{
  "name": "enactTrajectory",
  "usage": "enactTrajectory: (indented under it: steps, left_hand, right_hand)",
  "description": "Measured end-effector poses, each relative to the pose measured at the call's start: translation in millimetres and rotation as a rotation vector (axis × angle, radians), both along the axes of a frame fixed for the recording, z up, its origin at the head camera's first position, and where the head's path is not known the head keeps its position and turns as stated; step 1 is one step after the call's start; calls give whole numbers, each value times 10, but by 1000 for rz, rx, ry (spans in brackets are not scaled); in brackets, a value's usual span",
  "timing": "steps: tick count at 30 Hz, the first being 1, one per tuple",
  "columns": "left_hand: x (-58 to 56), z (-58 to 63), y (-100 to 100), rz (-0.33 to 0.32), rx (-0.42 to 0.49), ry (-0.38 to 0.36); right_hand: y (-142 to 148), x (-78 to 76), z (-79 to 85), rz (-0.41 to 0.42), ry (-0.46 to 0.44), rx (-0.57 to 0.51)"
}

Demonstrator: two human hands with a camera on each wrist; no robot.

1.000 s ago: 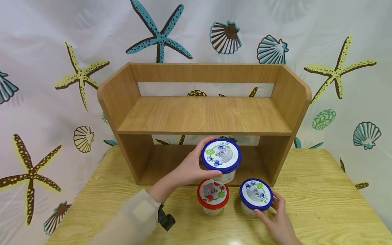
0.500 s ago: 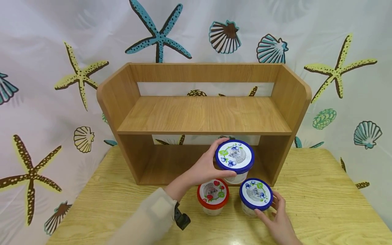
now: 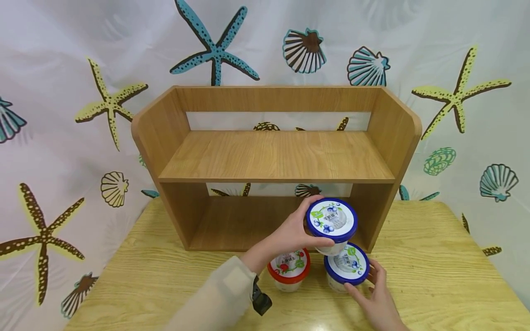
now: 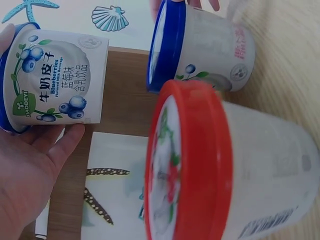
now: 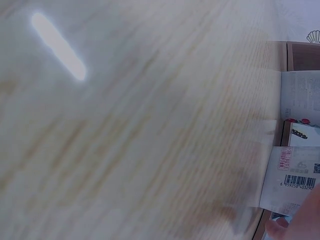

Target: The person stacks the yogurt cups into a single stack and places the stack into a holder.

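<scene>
My left hand (image 3: 291,234) grips a blue-lidded cup of blueberry-flavoured milk (image 3: 332,219), thumb in front and fingers behind. That cup is raised and overlaps the back of a second blue-lidded cup (image 3: 348,271) in the head view. The second cup stands on the table, with the thumb and fingers of my right hand (image 3: 377,294) round its right side. Left of it stands a red-lidded cup (image 3: 289,278), partly covered by my left wrist. In the left wrist view the held cup (image 4: 55,75) shows its printed side, and the red-lidded cup (image 4: 270,165) looms close.
A two-level wooden shelf (image 3: 277,156) stands behind the cups, its lower compartment right beyond my left hand. Under everything lies the wood-grain table (image 3: 414,266). A cloth (image 3: 265,41) printed with starfish and shells hangs behind.
My left hand has carried its blue-lidded cup to the right and slightly down, from above the red-lidded cup to over the second blue one. My right hand has stayed put.
</scene>
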State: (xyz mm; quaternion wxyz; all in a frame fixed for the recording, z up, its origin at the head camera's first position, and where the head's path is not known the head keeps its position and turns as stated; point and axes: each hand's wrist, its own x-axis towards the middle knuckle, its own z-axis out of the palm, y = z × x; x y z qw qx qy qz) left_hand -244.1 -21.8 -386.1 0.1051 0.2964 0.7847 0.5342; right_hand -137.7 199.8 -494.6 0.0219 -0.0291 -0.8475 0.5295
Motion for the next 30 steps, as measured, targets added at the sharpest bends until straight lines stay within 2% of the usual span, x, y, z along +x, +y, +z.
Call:
enactTrajectory:
  steps: [8, 16, 25, 30]
  left_hand:
    - [9, -119, 118, 12, -29, -42]
    - [9, -187, 223, -15, -35, -51]
    - [36, -273, 290, -11, -57, -72]
    - [66, -290, 332, -13, -61, -67]
  right_hand:
    - [-11, 1, 38, -1, -50, -6]
    - [-11, -6, 57, 2, -83, -11]
    - [-5, 4, 8, -4, 10, 6]
    - [6, 1, -6, -1, 8, 10]
